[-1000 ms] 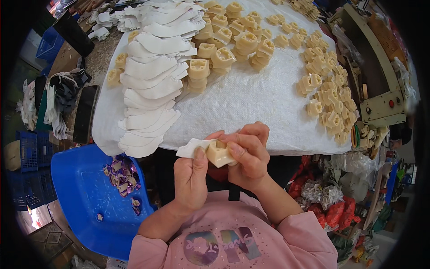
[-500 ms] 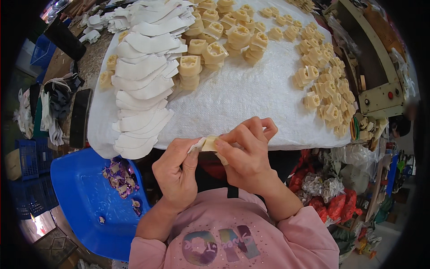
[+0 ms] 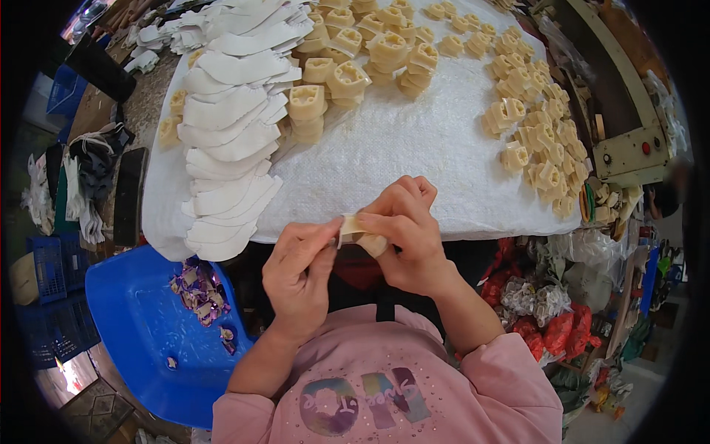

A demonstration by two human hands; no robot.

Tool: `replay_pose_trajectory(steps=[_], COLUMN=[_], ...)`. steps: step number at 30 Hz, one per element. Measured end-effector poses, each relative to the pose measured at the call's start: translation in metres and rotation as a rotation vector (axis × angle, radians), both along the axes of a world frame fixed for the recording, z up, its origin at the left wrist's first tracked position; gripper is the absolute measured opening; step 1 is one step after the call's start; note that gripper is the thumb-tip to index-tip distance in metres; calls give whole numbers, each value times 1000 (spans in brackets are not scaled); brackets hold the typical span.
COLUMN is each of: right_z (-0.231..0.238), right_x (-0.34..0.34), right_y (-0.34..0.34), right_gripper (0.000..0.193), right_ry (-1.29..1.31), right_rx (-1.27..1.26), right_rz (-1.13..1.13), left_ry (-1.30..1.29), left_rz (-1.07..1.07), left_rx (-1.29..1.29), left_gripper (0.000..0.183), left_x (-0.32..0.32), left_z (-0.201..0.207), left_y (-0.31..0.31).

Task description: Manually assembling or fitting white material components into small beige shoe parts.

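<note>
In front of my chest, at the near edge of the covered table, both hands meet on one small cream moulded piece (image 3: 372,245). Its flat band runs across the gap between them. My right hand (image 3: 411,238) grips the piece, thumb and fingers pressed round it. My left hand (image 3: 302,268) pinches the band's left end, where a thin pale edge shows; the fingertips hide the rest. Beyond my left hand lies a long overlapping row of white curved cut pieces (image 3: 231,137). Stacks of similar cream moulded pieces (image 3: 307,103) stand further back.
A white woven sheet (image 3: 355,163) covers the table. More cream pieces (image 3: 551,140) are heaped along its right side. A blue plastic tub (image 3: 140,325) with purple wrapped bits (image 3: 201,292) stands at my left. A dark phone (image 3: 130,194) lies on the left. Red bags (image 3: 558,333) sit lower right.
My right hand has shifted up slightly and turned, exposing more of the cream piece's lower part. The left hand has come a little right, still pinching the band's end.
</note>
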State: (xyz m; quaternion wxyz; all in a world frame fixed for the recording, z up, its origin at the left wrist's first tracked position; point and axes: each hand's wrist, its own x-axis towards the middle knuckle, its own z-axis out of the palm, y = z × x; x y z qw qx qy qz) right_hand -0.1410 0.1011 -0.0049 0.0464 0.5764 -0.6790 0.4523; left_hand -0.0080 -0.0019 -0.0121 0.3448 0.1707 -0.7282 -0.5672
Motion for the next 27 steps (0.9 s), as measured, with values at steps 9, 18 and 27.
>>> replay_pose_trajectory(steps=[9, 18, 27], right_z=[4, 7, 17], right_x=[-5, 0, -1], right_y=[7, 7, 9], right_gripper=[30, 24, 28], right_ry=[-315, -239, -24], right_rx=[3, 151, 134], right_rz=[217, 272, 150], left_ry=[178, 90, 192], left_rz=[-117, -96, -2], left_rx=[-147, -341, -452], left_gripper=[8, 11, 21], left_x=[-15, -13, -8], left_z=[-9, -7, 0], left_y=[-9, -9, -19])
